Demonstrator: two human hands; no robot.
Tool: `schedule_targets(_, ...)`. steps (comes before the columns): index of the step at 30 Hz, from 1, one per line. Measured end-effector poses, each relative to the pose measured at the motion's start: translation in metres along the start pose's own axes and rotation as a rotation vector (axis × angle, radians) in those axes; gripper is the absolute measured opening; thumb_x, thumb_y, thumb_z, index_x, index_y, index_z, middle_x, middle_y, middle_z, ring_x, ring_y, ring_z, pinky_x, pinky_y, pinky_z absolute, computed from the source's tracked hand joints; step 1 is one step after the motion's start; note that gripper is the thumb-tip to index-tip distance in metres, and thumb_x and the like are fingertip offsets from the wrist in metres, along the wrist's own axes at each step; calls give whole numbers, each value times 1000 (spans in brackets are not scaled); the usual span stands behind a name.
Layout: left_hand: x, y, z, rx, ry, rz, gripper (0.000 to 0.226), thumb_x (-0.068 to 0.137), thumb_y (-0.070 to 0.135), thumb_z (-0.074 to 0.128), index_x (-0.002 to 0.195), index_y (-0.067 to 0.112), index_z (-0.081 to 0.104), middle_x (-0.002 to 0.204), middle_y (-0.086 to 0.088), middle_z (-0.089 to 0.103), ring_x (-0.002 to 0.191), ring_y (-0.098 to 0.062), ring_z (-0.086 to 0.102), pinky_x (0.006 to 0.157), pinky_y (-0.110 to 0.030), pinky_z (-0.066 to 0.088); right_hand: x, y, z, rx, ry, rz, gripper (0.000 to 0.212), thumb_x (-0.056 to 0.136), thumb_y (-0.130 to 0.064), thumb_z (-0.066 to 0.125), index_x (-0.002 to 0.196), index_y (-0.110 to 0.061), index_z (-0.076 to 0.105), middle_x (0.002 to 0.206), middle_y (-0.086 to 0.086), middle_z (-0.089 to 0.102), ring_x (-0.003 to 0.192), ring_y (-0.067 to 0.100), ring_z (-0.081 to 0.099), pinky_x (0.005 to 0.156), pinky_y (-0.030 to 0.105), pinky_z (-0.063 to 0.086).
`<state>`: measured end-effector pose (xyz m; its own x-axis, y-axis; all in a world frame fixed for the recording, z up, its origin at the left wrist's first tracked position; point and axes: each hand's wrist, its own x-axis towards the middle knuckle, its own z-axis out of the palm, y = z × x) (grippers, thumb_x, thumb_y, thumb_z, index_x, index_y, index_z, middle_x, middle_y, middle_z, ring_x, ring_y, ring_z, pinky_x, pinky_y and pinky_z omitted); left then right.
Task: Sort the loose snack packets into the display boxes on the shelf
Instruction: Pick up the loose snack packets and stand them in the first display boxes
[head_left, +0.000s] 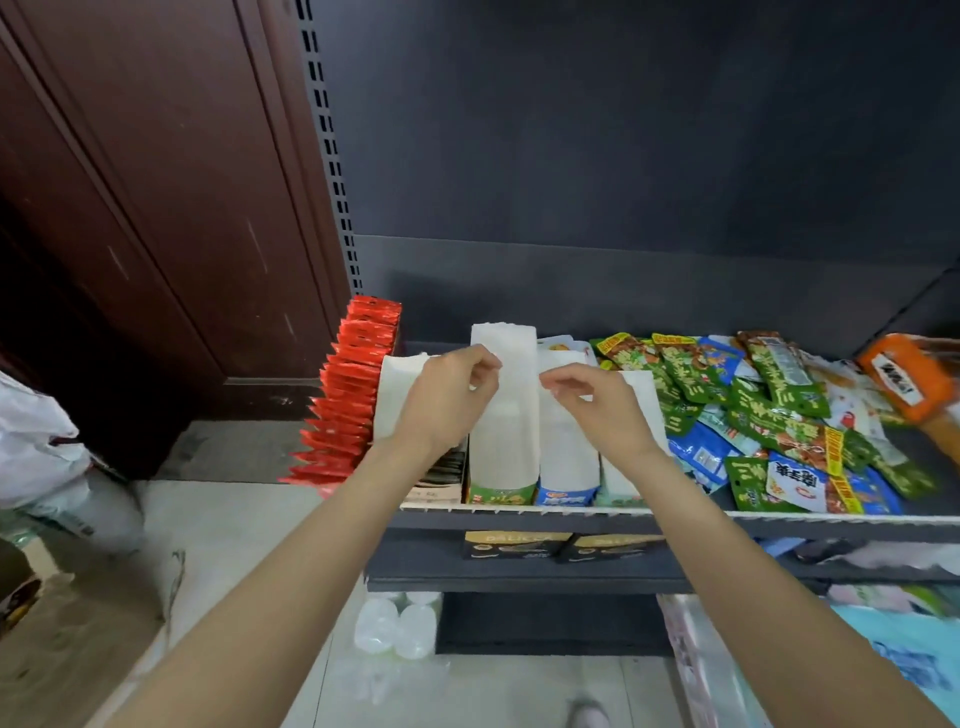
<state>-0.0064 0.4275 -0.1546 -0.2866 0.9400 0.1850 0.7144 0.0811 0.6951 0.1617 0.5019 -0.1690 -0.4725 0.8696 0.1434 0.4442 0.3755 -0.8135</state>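
Note:
Several white display boxes stand side by side on the shelf (519, 512): a tall one with a green front (503, 415), one with a blue front (566, 457), one at the left (397, 395) and one at the right (644, 410). My left hand (447, 400) and my right hand (597, 405) hover over the boxes, fingers curled near the tall box's upper edge. Whether they pinch the flap is unclear. A heap of loose green, blue and white snack packets (769, 415) lies on the shelf to the right.
A row of red packets (348, 400) stands at the shelf's left end. An orange packet (906, 376) lies far right. Black boxes (561, 545) sit on the lower shelf. White bottles (395, 623), a white bag (36, 441) and cardboard (31, 577) are on the floor.

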Motion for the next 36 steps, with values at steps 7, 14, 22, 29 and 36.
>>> schedule_targets(7,65,69,95,56,-100,22,24,96,17,49,117,9,57,117,-9,60,104,-22,58,88,-27,45,26,73,-95,-92,176,134,24,88,3,54,105,-6,69,102,3,69,94,16,62,88,24,47)
schedule_targets(14,145,105,190,189,-198,-188,35,94,14,50,127,1,49,130,-17,46,120,-31,45,96,-31,34,94,163,-135,-382,8,163,38,89,-21,61,126,-12,56,126,8,58,117,24,52,96,25,36)
schedule_targets(22,201,91,247,383,-323,-600,52,98,26,43,138,-6,34,143,-25,34,131,-38,34,108,-41,30,148,223,-127,-703,-354,90,66,92,-53,45,148,-34,17,158,6,8,145,29,1,118,49,6)
schedule_targets(29,217,61,259,525,-438,-833,73,92,38,56,146,0,25,152,-27,16,139,-51,11,111,-58,16,156,233,-132,-838,-545,158,67,89,-67,31,144,-49,-4,159,2,-3,145,34,3,115,52,8)
schedule_targets(36,208,76,260,633,-391,-517,41,84,18,66,122,5,53,122,-15,56,114,-33,54,98,-43,46,155,222,-133,-815,-537,258,69,92,-57,40,148,-39,5,159,5,2,143,38,10,114,56,19)
